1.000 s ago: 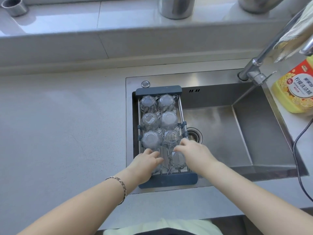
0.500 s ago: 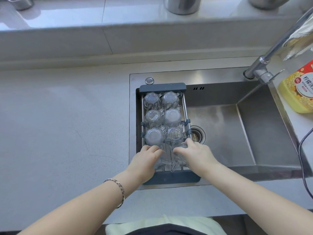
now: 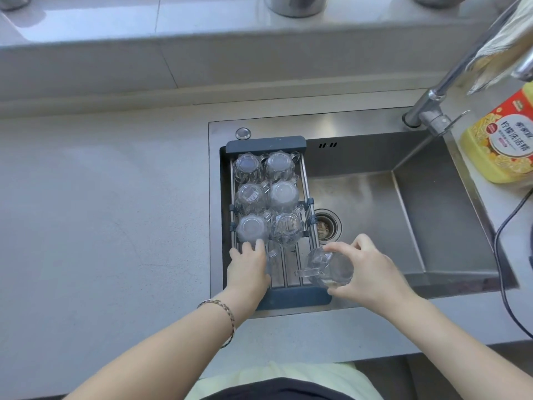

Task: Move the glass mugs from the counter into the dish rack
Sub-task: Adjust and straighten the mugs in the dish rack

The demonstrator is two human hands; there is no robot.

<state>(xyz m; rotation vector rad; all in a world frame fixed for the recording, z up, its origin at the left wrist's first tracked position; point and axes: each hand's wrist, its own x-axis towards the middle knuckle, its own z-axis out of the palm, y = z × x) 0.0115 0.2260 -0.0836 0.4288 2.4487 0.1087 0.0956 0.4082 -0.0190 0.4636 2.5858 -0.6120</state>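
A blue-framed dish rack point(image 3: 265, 145) spans the left side of the steel sink. Several clear glass mugs point(image 3: 266, 194) stand upside down in it in two columns. My left hand point(image 3: 248, 269) lies over the rack's near-left corner on another glass mug point(image 3: 272, 258), which is mostly hidden; only its handle side shows. My right hand point(image 3: 372, 272) holds one glass mug point(image 3: 328, 267) tilted on its side just right of the rack's near end, its handle pointing left over the rack bars.
The steel sink point(image 3: 418, 215) has a drain point(image 3: 326, 226) beside the rack. A faucet point(image 3: 432, 105) rises at the back right, with a yellow dish-soap bottle point(image 3: 501, 140) and a black cable point(image 3: 507, 255) on the right. Grey counter point(image 3: 101, 212) stretches left.
My right hand has lifted a mug out of the rack's near end and drawn it to the right, tipping it sideways. My left hand stayed at the near-left corner.
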